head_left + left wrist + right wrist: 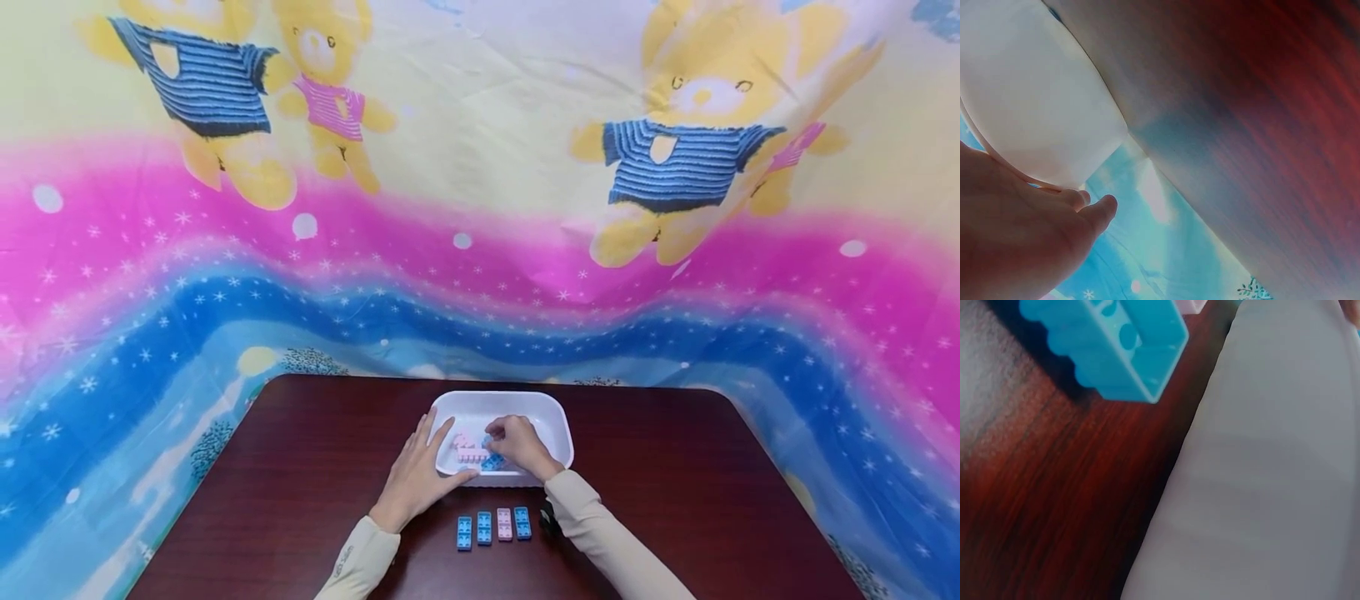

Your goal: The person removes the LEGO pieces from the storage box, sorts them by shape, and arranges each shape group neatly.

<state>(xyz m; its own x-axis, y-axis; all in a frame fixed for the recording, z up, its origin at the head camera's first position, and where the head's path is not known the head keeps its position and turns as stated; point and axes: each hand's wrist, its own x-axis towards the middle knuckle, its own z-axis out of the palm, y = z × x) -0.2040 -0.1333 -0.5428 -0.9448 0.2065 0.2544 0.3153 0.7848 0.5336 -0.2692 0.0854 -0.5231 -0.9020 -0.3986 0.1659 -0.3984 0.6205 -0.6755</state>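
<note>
A white plastic tray [551, 417] stands on the table with pink toy blocks [471, 456] and blue toy blocks [492, 462] inside. My left hand [415, 473] lies along its left side, fingers extended and thumb at the near rim; the left wrist view has the hand [1029, 219] beside the tray wall [1047, 94]. Over the inside of the tray, my right hand [520, 442] has its fingers curled, and a small blue block [486, 441] shows between the fingertips and thumb. Its far side is hidden by the hand.
In front of the tray, a row of studded blocks includes a pink one [504, 525] and blue ones [522, 523]. A blue block [1116, 350] is close in the right wrist view. Behind the dark wooden table [315, 433] hangs a bear-printed cloth [465, 167].
</note>
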